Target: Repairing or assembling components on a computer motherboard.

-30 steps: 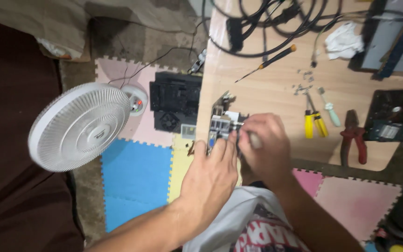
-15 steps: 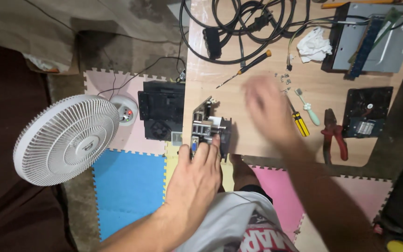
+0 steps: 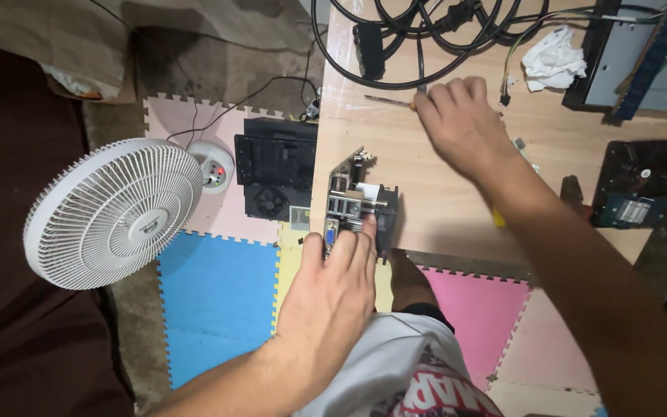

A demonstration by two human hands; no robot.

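Left hand (image 3: 332,287) is clamped on the small circuit board (image 3: 355,202) standing on edge at the wooden table's (image 3: 441,208) near edge, while the right hand (image 3: 463,123) has its fingers closing round the screwdriver (image 3: 389,100) further up by the black cables (image 3: 418,31).

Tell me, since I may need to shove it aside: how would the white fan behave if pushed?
The fan looks like light plastic, so it probably slides easily on the foam mat. Its broad round grille likely makes it top-heavy and apt to tip.

Bare tabletop (image 3: 441,208) (cables (image 3: 426,38) beyond)
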